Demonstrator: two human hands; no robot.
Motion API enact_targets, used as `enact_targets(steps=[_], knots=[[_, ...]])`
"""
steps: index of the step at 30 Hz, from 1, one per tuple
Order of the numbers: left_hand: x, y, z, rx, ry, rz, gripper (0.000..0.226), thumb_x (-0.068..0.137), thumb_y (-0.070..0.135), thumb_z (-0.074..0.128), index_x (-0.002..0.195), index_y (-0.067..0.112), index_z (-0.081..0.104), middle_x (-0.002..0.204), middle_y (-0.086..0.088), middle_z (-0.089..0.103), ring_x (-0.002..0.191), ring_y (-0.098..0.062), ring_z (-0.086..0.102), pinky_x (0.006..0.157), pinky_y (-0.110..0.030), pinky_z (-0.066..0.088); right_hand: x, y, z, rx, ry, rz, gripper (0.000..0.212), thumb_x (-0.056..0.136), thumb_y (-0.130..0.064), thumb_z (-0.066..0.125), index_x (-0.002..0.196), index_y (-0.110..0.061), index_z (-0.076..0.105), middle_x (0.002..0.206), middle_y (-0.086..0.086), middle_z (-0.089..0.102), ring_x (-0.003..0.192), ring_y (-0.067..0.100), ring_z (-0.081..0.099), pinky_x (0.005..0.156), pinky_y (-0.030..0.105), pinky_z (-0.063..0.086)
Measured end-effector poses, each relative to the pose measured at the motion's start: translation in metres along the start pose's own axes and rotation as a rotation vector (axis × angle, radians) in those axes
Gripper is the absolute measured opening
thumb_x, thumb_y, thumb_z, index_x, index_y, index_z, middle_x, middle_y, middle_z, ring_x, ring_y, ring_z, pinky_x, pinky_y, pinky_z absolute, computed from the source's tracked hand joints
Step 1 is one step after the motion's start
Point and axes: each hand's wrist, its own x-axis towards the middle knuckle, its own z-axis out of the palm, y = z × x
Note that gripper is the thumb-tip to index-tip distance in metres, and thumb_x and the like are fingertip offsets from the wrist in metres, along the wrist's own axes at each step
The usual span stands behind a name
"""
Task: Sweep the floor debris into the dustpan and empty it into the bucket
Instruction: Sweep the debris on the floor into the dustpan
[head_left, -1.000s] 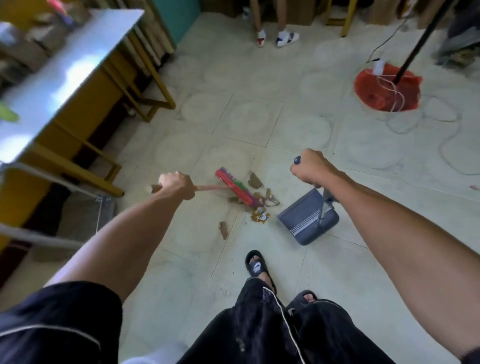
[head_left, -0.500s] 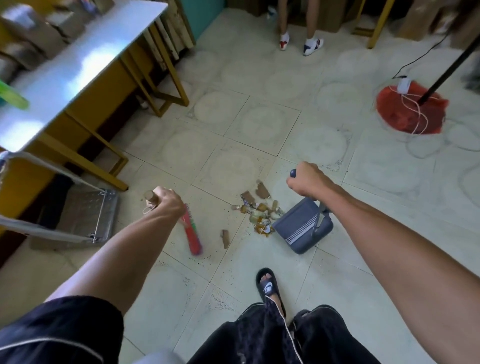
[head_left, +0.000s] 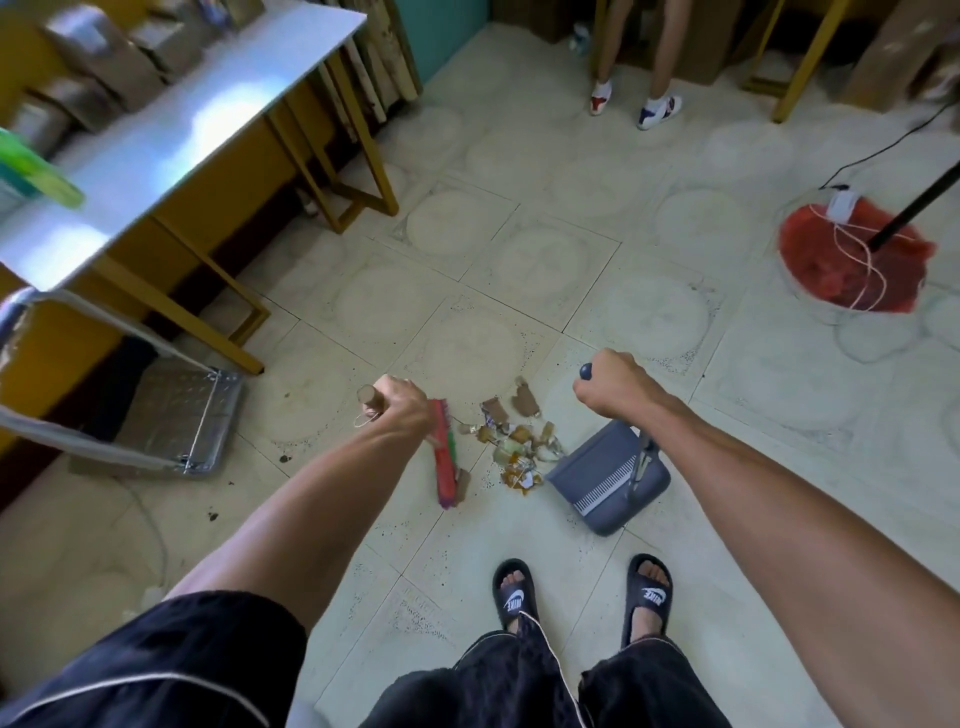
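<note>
I am clamping my left hand (head_left: 397, 402) on the handle of the broom (head_left: 447, 460) and my right hand (head_left: 610, 382) on the upright handle of the dustpan (head_left: 610, 478). The debris (head_left: 519, 441) is lying on the floor between the bristles and the pan's open lip, close to both. To sweep well, I am judging that a short, low stroke toward the pan, with its lip kept pressed flat, would avoid scattering; the bucket (head_left: 852, 260) is standing well apart, ahead to my right
</note>
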Motion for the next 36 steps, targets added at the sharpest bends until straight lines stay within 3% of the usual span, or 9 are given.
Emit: enact_targets(steps=[2,4,10,18,23,27,31,36], knots=[[-0.007,0.007,-0.009,-0.015,-0.013,-0.041,0.022,0.100,0.031,0.050,0.101,0.013,0.063,0.077,0.002,0.054,0.050,-0.011,0.042,0.043,-0.027,0.031,0.005,0.015,-0.013,0.014,-0.010,-0.029,0.020,0.086,-0.011,0.053,0.066,-0.014,0.051,0.079,0.007,0.052,0.051,0.019,0.040,0.046,0.029,0.040],[-0.014,0.011,-0.013,-0.046,-0.049,-0.063,0.023,0.100,0.028,0.051,0.111,0.014,0.065,0.087,0.003,0.058,0.063,-0.011,0.051,0.055,-0.024,0.041,0.009,0.030,-0.025,0.016,-0.022,-0.057,0.030,0.086,-0.011,0.052,0.060,-0.017,0.038,0.071,0.003,0.048,0.048,0.018,0.036,0.045,0.024,0.031],[-0.046,0.027,-0.028,-0.196,-0.078,-0.180,0.026,0.098,0.033,0.055,0.113,0.015,0.067,0.100,0.005,0.066,0.085,-0.009,0.062,0.079,-0.022,0.052,0.013,0.067,-0.052,0.015,-0.071,-0.113,0.035,0.087,-0.011,0.050,0.059,-0.018,0.031,0.062,0.000,0.037,0.046,0.017,0.028,0.043,0.021,0.023],[-0.074,0.027,-0.040,-0.260,-0.091,-0.285,0.029,0.099,0.035,0.051,0.116,0.016,0.065,0.100,0.004,0.063,0.076,-0.009,0.052,0.069,-0.020,0.042,0.001,0.111,-0.059,0.095,-0.137,-0.142,0.030,0.084,-0.013,0.049,0.063,-0.019,0.029,0.066,0.000,0.038,0.049,0.018,0.023,0.042,0.022,0.022],[-0.081,0.012,-0.033,-0.332,-0.079,-0.322,0.030,0.098,0.036,0.052,0.117,0.016,0.064,0.087,0.004,0.056,0.061,-0.006,0.045,0.056,-0.020,0.038,-0.009,0.133,-0.054,0.093,-0.137,-0.132,0.029,0.083,-0.014,0.051,0.064,-0.019,0.029,0.063,0.000,0.037,0.049,0.018,0.024,0.041,0.022,0.024],[-0.077,0.005,-0.022,-0.388,-0.058,-0.318,0.031,0.099,0.037,0.051,0.118,0.017,0.064,0.090,0.004,0.058,0.072,-0.008,0.052,0.064,-0.018,0.044,-0.021,0.144,-0.038,0.042,-0.164,-0.145,0.033,0.084,-0.014,0.052,0.060,-0.020,0.029,0.059,-0.001,0.035,0.047,0.016,0.025,0.043,0.022,0.022],[-0.069,0.023,0.005,-0.512,-0.050,-0.286,0.030,0.100,0.033,0.050,0.120,0.016,0.064,0.087,0.004,0.057,0.068,-0.008,0.052,0.061,-0.016,0.046,-0.032,0.148,-0.007,0.026,-0.227,-0.163,0.036,0.089,-0.013,0.054,0.061,-0.020,0.032,0.059,-0.001,0.039,0.049,0.016,0.028,0.048,0.028,0.024],[-0.061,0.057,0.028,-0.747,-0.066,-0.236,0.029,0.102,0.025,0.046,0.125,0.013,0.060,0.073,0.003,0.050,0.051,-0.006,0.044,0.039,-0.016,0.036,-0.040,0.161,0.029,-0.009,-0.237,-0.128,0.034,0.092,-0.019,0.053,0.061,-0.018,0.040,0.060,-0.001,0.048,0.049,0.014,0.038,0.047,0.027,0.029]])
